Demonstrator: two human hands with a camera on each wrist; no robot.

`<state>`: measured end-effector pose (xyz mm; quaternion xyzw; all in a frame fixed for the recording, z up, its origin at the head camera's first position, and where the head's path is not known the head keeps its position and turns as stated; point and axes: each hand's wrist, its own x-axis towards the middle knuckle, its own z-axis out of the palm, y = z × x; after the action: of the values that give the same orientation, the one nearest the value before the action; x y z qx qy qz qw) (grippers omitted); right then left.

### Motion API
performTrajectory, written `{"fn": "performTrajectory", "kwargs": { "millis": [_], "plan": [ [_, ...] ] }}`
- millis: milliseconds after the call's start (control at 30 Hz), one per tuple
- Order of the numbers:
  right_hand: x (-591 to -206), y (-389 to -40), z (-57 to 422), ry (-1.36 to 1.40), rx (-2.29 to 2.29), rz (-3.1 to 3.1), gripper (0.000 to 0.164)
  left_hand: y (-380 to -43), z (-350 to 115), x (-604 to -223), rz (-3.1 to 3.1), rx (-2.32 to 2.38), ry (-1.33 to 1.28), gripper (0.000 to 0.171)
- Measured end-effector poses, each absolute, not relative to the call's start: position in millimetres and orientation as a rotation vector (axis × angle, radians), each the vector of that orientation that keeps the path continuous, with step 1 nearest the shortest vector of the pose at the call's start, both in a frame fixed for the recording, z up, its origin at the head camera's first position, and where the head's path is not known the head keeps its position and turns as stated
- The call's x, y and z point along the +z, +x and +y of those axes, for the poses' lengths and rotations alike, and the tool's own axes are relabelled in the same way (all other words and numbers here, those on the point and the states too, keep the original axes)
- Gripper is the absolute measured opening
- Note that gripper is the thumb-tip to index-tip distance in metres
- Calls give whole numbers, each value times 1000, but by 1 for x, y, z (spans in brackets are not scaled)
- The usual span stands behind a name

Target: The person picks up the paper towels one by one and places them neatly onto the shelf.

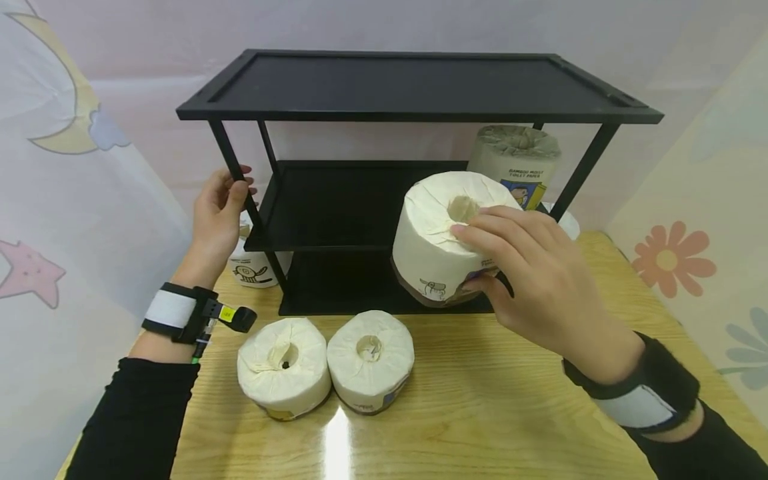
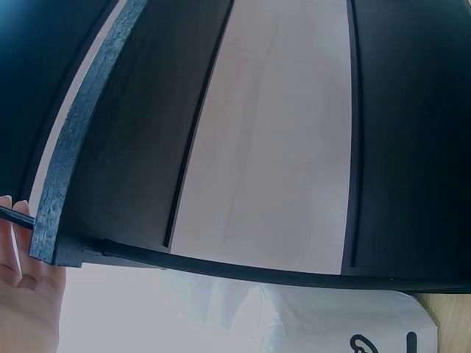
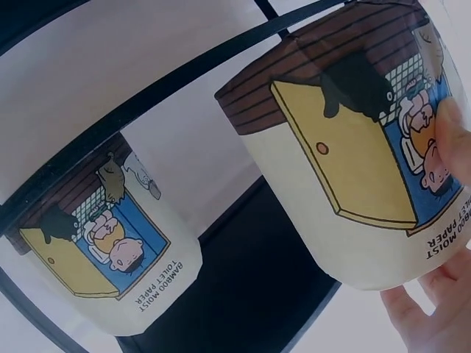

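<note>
My right hand (image 1: 534,267) grips a wrapped toilet paper roll (image 1: 420,233) by its side and top, holding it up tilted before the black rack (image 1: 420,87). In the right wrist view the held roll (image 3: 331,184) shows a yellow door drawing. Another toilet paper roll (image 1: 510,157) stands on the middle shelf (image 1: 348,200) at its right end. My left hand (image 1: 219,203) holds the rack's front left post (image 1: 227,150), thumb in front and fingers behind. In the left wrist view the left hand (image 2: 29,294) shows at the lower left, beside the rack's edge.
Two wrapped rolls, one left (image 1: 285,367) and one right (image 1: 370,360), stand side by side on the wooden table (image 1: 480,400) before the rack. One more roll (image 1: 252,267) stands by the rack's left side. A white rounded thing (image 1: 567,220) shows behind the right post.
</note>
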<state>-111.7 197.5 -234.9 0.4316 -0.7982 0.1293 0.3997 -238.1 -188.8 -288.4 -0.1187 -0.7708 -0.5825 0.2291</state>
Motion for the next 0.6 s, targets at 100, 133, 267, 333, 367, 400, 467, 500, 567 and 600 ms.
{"fn": "performTrajectory", "kwargs": {
  "millis": [100,133,267,333,367,400,467,500,567,600],
  "plan": [
    [-231,-118,199,1102,290,-2046,77,-238,-188,-288,-2109,-1618,-330,38],
    [-230,-120,199,1105,278,-2055,78,-238,-188,-289,-2106,-1621,-332,36],
    [-226,-129,198,1109,239,-2085,78,-238,-189,-289,-2115,-1611,-333,34],
    [-225,-133,197,1109,232,-2099,76,-238,-189,-290,-2126,-1604,-330,33],
    [-225,-135,196,1106,230,-2107,75,-238,-189,-290,-2128,-1603,-327,33],
    [-225,-137,196,1105,230,-2117,75,-238,-189,-290,-2128,-1606,-326,33],
    [-225,-142,195,1109,233,-2131,74,-239,-189,-290,-2126,-1612,-325,33],
    [-225,-144,195,1109,233,-2134,75,-239,-189,-290,-2125,-1614,-324,34],
    [-226,-148,194,1116,231,-2135,75,-239,-189,-290,-2124,-1617,-323,35],
    [-226,-151,194,1120,231,-2131,76,-239,-189,-290,-2123,-1620,-324,35]
  ]
}}
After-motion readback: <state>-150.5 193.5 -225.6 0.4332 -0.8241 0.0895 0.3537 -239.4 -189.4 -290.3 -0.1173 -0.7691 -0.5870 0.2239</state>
